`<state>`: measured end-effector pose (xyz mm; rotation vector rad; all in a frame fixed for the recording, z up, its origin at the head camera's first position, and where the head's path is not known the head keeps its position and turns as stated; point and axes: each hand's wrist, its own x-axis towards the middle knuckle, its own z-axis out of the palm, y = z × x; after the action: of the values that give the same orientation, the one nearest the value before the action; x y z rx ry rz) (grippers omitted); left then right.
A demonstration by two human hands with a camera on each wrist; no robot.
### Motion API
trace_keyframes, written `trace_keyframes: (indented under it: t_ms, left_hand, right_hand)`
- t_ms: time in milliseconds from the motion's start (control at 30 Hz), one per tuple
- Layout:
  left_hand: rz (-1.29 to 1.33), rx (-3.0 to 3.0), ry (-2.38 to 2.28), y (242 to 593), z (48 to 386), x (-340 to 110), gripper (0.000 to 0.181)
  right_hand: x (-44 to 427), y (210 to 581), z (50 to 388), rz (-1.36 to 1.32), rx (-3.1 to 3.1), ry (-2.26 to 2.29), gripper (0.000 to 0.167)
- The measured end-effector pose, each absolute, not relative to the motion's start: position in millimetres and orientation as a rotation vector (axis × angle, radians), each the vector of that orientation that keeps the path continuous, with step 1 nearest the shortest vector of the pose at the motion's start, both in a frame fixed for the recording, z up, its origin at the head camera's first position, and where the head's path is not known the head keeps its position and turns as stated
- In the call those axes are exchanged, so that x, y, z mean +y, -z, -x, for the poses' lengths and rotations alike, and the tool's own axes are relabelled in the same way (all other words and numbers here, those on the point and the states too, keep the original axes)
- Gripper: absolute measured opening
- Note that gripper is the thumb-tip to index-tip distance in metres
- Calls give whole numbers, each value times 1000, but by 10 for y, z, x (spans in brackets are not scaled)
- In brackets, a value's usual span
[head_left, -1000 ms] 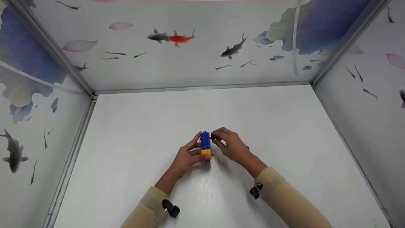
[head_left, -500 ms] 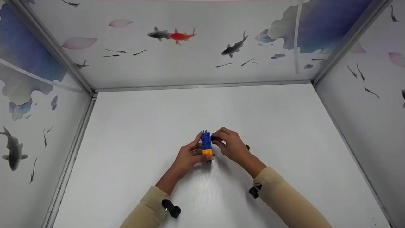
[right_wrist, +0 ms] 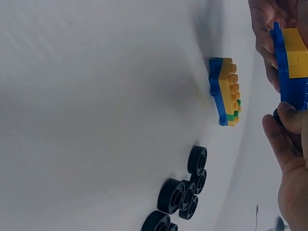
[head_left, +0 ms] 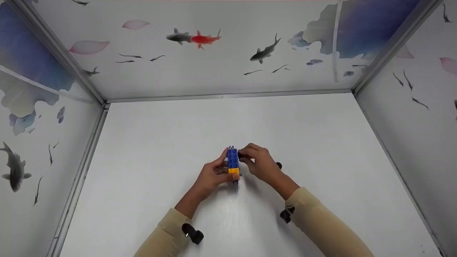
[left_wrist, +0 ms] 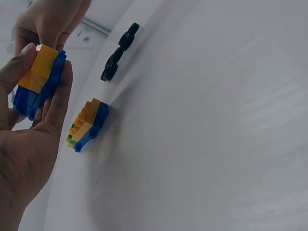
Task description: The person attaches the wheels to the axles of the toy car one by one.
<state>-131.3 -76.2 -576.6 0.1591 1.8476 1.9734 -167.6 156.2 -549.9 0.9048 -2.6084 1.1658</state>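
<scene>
A toy vehicle of building blocks, blue with a yellow block at its near end, is held up in front of me. My left hand grips it from the left, thumb on the yellow end and fingers along the other side. On its right side my right hand pinches a small black wheel against the blue base. Fingers cover most of that wheel. In the right wrist view the vehicle's blue base shows, with the wheel partly hidden under the thumb.
A second blue-and-yellow block vehicle with a green piece rests on the white table. Several loose black wheels lie near it; the left wrist view also has these wheels. Patterned walls stand at the back and sides.
My right hand has brought the black wheel in from slightly apart to against the vehicle's right side. The left hand keeps its grip, with the vehicle barely shifted.
</scene>
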Motion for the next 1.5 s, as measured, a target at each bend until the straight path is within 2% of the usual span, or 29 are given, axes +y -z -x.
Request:
trace_keyframes:
  t_ms: [933,1133,1367,1500]
  left_hand:
    - [-134,1839,-1986,5779,1311,-712,103]
    - [-117,1876,-1957,5739,1308,-713,103]
    - [-113,1898,-1959,5746,1305,-723,105]
    - [-116,1893,-1973,5753,1320,-741,105]
  right_hand:
    - [1602,5505,1667,-810,-2662,-1320,27]
    - [1641,5494,1679,-823,-2667,-1209,28]
    - [1722,5501,1690,-854,-2749,-1186,43]
    - [1810,5498,1684,-870,-2793,-1129,45]
